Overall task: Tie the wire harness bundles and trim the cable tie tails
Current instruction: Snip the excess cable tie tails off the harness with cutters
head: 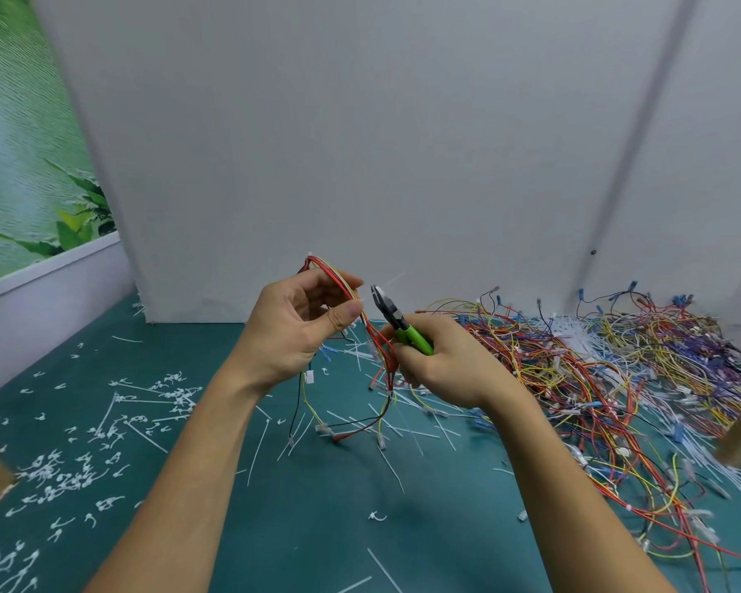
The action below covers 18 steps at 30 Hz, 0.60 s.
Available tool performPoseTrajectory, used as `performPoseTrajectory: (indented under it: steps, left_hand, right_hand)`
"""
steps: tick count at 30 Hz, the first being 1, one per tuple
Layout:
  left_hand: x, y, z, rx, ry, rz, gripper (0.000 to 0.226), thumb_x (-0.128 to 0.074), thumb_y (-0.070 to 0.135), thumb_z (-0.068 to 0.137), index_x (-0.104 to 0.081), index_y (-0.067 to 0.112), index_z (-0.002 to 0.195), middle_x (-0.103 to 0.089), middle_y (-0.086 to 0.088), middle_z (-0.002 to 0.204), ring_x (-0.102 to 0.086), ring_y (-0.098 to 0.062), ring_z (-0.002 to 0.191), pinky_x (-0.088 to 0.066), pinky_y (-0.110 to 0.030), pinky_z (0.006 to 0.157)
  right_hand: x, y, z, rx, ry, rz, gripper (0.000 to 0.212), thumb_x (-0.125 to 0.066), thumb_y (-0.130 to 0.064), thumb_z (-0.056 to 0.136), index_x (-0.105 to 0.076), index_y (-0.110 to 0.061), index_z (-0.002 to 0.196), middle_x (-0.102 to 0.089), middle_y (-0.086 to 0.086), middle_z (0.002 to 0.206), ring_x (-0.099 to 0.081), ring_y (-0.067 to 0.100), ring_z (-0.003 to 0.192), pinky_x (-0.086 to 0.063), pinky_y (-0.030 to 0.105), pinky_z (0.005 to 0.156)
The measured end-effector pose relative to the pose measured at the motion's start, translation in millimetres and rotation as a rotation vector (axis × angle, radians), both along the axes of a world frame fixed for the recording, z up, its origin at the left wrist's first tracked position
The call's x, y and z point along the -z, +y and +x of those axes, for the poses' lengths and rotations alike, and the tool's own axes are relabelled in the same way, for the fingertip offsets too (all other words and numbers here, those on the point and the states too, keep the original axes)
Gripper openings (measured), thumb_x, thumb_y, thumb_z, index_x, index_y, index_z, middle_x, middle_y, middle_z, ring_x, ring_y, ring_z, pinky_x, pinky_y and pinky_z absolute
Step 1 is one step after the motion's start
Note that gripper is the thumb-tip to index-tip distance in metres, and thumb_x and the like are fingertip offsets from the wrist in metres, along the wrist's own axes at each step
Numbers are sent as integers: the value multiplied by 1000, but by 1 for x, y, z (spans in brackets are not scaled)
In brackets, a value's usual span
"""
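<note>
Wires in the harness (332, 267) are thin, light and limp: red, yellow and black strands that loop above the left hand (292, 331) and hang loose below it, ending in small white connectors just over the green worktop (274, 528). I judge they will sag and slide against each other, so the sound place to hold is right beside the tie (361, 300), where the strands are gathered. The left hand pinches them there, thumb against fingertips. The insulation looks soft enough to nick, so the blades should meet only the plastic tail (396, 276).

To the right of the harness, the right hand (441, 365) is wrapped round the green handles of the cutters (396, 321), whose tip sits just beside the pinched spot. Whether the jaws are parted is too small to tell. The tie is mostly hidden behind the left thumb, and its tail shows only as a faint pale blur. Red strands pass against the right hand's fingers, but I cannot tell whether they are gripped. Further right of the harness a tangled pile of wires (617, 370) runs off the frame edge, and to its left lie scattered cut tails (61, 477)
</note>
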State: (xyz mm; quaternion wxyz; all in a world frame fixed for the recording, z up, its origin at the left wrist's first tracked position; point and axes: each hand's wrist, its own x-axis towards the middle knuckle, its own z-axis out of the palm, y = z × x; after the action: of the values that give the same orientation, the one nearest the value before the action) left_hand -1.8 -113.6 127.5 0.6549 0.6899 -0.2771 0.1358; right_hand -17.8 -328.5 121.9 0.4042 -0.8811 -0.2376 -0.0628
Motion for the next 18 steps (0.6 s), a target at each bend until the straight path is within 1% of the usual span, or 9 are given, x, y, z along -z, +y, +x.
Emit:
performPoseTrajectory:
  steps: [2,4,5,6,8,10,12,15,18]
  left_hand:
    - [0,-1,0,2,1,5,24,-76,20,80,-72,19,104,-74,1,96,-68,-9,87,-55,-20,81]
    - [1,-1,0,10,4,10,23,-76,20,81,-72,19,103,-74,-1,95,-68,-9,87,-55,-19,80]
    - [1,0,0,16,4,12,22,-76,20,81,-73,21,103,-74,-2,95,-67,-9,86,-54,-19,79]
    - [1,0,0,22,3,17,21,-76,21,81,-73,22,102,-74,-2,96,-67,-9,86,-54,-18,79]
    - [1,0,0,30,-2,28,20,-78,24,81,-75,26,101,-74,-5,98,-68,-10,88,-54,-18,80]
    - [1,1,0,37,-6,37,19,-78,29,81,-76,31,100,-74,-5,101,-68,-9,90,-54,-19,82]
    - [1,1,0,42,-6,40,20,-78,32,80,-76,34,100,-75,0,101,-68,-9,91,-53,-18,82]
    - [1,1,0,38,-6,50,22,-78,35,80,-75,33,102,-75,5,100,-68,-9,92,-53,-18,82]
    - [2,2,1,37,-6,58,20,-78,32,82,-75,32,102,-74,7,97,-67,-9,90,-53,-18,81]
  right_hand:
    - [0,0,1,5,5,-5,26,-56,-14,101,-63,-33,84,-64,-3,66,-57,16,64,-51,36,66]
    - [1,0,2,22,30,50,24,-56,-14,101,-66,-30,87,-65,-11,63,-57,10,60,-50,29,60]
    - [1,0,2,35,49,94,21,-55,-15,101,-69,-28,91,-65,-14,62,-57,8,58,-49,23,56]
    - [1,0,3,50,66,137,19,-55,-15,102,-71,-24,95,-67,-13,64,-58,8,57,-48,22,56]
    - [2,-2,5,74,93,206,19,-54,-14,103,-73,-16,101,-68,-6,69,-59,11,59,-51,26,58]
    - [2,-3,7,93,117,261,19,-55,-14,103,-74,-12,101,-68,-1,71,-59,15,59,-51,34,60]
    - [2,-4,7,110,123,285,20,-56,-17,104,-75,-13,99,-66,-1,67,-58,15,57,-51,35,58]
    - [4,-1,7,126,122,313,22,-59,-23,103,-75,-12,93,-56,-3,58,-52,16,53,-45,36,56]
    - [4,3,8,149,135,356,23,-62,-25,101,-76,-12,89,-51,0,58,-49,20,52,-42,39,56]
